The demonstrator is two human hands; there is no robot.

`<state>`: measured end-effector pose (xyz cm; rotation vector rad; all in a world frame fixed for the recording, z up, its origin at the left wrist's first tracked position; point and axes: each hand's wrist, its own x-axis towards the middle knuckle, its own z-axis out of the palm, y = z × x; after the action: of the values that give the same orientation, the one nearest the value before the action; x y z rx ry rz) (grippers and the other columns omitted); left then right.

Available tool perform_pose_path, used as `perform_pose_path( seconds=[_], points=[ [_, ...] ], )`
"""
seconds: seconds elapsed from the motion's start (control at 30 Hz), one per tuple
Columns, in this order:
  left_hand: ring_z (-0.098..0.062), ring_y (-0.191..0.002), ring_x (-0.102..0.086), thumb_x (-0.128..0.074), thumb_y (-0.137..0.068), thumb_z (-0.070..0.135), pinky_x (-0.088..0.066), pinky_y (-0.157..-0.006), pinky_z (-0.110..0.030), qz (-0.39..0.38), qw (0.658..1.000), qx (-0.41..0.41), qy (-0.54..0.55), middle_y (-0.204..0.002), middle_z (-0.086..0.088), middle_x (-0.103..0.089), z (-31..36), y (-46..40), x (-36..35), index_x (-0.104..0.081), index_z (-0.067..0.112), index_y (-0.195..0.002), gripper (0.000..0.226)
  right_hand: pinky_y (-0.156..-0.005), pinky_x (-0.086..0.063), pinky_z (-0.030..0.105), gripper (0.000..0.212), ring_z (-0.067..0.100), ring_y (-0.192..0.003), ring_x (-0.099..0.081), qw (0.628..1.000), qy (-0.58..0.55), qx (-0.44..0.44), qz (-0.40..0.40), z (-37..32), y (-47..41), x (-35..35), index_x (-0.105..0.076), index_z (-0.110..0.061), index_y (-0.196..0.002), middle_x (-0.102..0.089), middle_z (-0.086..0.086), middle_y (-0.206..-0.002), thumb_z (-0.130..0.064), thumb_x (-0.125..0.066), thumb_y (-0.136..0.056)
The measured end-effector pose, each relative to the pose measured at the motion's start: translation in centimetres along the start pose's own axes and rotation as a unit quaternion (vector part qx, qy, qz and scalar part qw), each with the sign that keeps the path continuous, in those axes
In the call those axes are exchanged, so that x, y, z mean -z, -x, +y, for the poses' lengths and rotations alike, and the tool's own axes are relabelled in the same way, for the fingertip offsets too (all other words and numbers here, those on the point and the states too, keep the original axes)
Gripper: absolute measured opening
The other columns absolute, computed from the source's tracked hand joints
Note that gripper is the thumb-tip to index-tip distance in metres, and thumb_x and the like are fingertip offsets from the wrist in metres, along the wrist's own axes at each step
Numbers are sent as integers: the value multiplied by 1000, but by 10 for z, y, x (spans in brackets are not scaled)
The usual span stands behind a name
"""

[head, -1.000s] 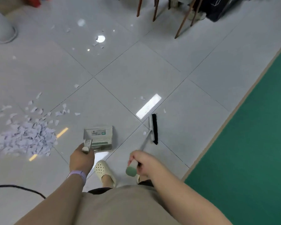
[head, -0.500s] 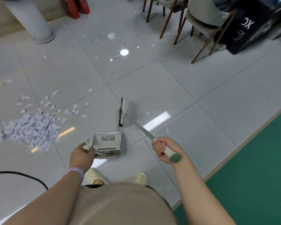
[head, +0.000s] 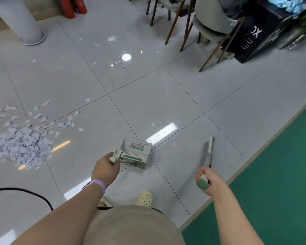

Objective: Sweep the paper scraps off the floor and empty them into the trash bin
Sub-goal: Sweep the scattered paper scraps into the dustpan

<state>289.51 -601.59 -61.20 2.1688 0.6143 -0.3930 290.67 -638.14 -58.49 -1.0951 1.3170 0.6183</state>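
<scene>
The scrap pile lies on the floor, well left of the left hand, whose fingers grip the dustpan, mouth facing away. The right hand's fingers grip the broom, pointing straight ahead.

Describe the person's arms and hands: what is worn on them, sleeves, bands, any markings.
Both forearms are bare, with no sleeves in view. The left hand has a light purple band around its wrist. The right hand wears nothing visible: no glove, ring or band. No markings show on either arm.
</scene>
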Motion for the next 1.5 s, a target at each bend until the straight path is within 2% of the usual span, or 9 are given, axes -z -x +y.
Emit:
perform_pose_path(
  seconds=[0.17,0.37,0.63,0.73,0.87,1.07,1.2,1.3,1.5],
  points=[
    [-17,-60,-59,-61,-94,46,-50,-60,-29,11,1000,8,24,-62,4,-64,-25,-2,24,-66,38,-88,11,-36,-30,16,41,14,-29,-37,984,177,-4,31,7,-13,-30,-38,-16,-44,-37,-1,-40,2,-45,-80],
    [-13,-61,-63,-57,-92,60,-53,-60,-27,32,999,35,16,-63,8,-67,-78,-6,77,-69,39,-91,24,-39,-35,21,31,18,-38,-42,940,321,-42,-107,44,9,-143,-45,-15,-49,-46,5,-51,0,-49,-75],
    [-15,-54,-56,-60,-93,41,-47,-54,-26,87,988,127,32,-53,9,-59,-169,-12,178,-66,35,-91,8,-29,-32,18,22,5,-34,-34,946,183,-101,-248,58,19,-288,-43,-13,-71,-36,-4,-57,2,-53,-85],
    [-15,-55,-57,-59,-94,30,-42,-54,-25,123,976,168,62,-58,7,-61,-199,-9,211,-60,36,-102,10,-30,-31,18,23,5,-35,-34,914,269,-103,-285,82,46,-373,-42,-13,-74,-36,-3,-56,1,-51,-89],
    [-17,-63,-60,-57,-93,26,-42,-55,-25,179,954,219,95,-71,6,-65,-248,-2,250,-68,24,-109,19,-32,-33,18,21,6,-36,-34,854,406,-92,-313,140,83,-469,-44,-12,-86,-36,-2,-56,-9,-64,-93],
    [-18,-72,-63,-59,-94,25,-43,-58,-25,275,897,294,181,-79,4,-68,-307,47,292,-68,27,-105,14,-32,-34,17,19,6,-37,-35,788,483,-174,-341,223,123,-561,-41,-12,-95,-33,-3,-61,-7,-59,-95],
    [-17,-61,-54,-58,-96,34,-41,-56,-25,347,837,345,244,-64,6,-60,-329,85,296,-61,30,-80,16,-29,-35,17,16,5,-34,-38,745,515,-254,-339,269,139,-610,-43,-10,-84,-35,-4,-57,1,-51,-93],
    [-19,-62,-54,-56,-96,41,-42,-57,-26,385,795,389,261,-65,4,-61,-340,105,293,-59,32,-79,19,-28,-35,18,18,5,-32,-39,717,532,-301,-333,303,145,-643,-48,-7,-77,-37,-4,-54,3,-49,-92],
    [-18,-64,-57,-56,-96,40,-42,-55,-25,414,727,478,267,-66,5,-63,-340,130,284,-64,32,-88,14,-28,-35,18,27,6,-31,-39,710,535,-327,-320,343,121,-701,-45,-11,-75,-37,-5,-49,11,-62,-72]
  ],
)
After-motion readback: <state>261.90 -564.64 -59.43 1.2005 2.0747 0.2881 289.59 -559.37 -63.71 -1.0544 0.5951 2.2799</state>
